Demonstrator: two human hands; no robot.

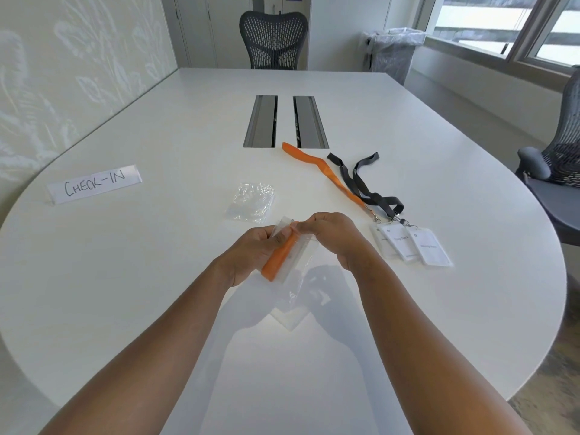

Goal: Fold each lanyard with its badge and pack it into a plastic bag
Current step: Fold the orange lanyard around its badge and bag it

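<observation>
Fingers (284, 238) of both hands pinch plastic bag (296, 255) around folded orange lanyard (277, 257), near worktop (157, 277) edge. Beyond bag: three badged lanyards (361, 189) unpacked, spare bags (251, 204) waiting. Roughly one underway.

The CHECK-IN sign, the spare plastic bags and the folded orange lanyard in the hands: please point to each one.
CHECK-IN sign (94, 187): head view, on the handwritten lettering.
Spare plastic bags (251, 205): head view, middle of the crinkled pile.
Folded orange lanyard (277, 257): head view, on its orange strap.
</observation>
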